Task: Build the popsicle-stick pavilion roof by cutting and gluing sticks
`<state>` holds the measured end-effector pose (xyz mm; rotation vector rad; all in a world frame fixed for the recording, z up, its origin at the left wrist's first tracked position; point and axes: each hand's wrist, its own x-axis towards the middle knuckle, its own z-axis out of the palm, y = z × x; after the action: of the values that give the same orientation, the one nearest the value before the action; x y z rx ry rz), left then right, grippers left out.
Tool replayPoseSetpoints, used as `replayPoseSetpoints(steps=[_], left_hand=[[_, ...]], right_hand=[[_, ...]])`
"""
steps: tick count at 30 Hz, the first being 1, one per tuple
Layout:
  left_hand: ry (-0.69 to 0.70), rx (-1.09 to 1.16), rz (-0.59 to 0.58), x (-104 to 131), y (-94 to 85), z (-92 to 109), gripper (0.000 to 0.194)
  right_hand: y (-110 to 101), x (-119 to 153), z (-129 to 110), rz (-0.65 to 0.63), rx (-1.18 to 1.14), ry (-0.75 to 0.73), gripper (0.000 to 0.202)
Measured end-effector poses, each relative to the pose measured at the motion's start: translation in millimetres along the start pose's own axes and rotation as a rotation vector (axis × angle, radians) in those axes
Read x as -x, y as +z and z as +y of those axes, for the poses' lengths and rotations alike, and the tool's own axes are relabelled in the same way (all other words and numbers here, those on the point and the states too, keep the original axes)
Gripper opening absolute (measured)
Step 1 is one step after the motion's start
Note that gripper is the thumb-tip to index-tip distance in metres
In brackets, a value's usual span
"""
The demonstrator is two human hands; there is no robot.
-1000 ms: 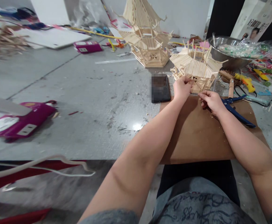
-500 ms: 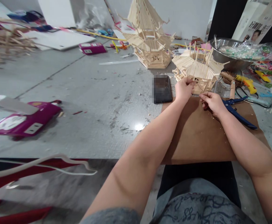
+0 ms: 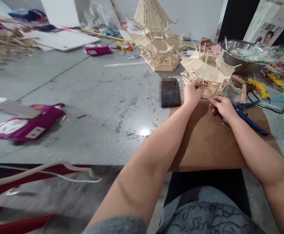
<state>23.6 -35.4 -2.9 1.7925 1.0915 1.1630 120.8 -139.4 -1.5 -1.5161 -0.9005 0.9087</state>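
Just beyond the fingertips, head view: stick pavilion (image 3: 209,72) is placed. Left hand (image 3: 192,93) is held at its front, fingers pinched; right hand (image 3: 222,105) is pinched near its base. Whether anything is gripped can't be told. Blue cutters (image 3: 250,122) are laid right of the right-hand fingers.

Your shirt (image 3: 205,208): grey, dark script print. Your mat (image 3: 210,139): brown. Your model (image 3: 206,72): pale cream, finely striped. Pliers (image 3: 254,125): blue. Glue gun (image 3: 260,87): yellow. Phone (image 3: 172,97): black. Tissue pack (image 3: 46,117): magenta, white patches.
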Motion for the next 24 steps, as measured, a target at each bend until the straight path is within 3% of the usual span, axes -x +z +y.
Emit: replayPoseSetpoints(steps=[16, 24], left_hand=[[0.028, -0.031, -0.004, -0.9, 0.7, -3.4, 0.011], [0.046, -0.078, -0.035, 4.9, -3.3, -0.2, 0.012]], right_hand=[[-0.1, -0.7, 0.6, 0.006, 0.000, -0.004, 0.008], [0.1, 0.4, -1.0, 0.003, 0.013, 0.007, 0.015]])
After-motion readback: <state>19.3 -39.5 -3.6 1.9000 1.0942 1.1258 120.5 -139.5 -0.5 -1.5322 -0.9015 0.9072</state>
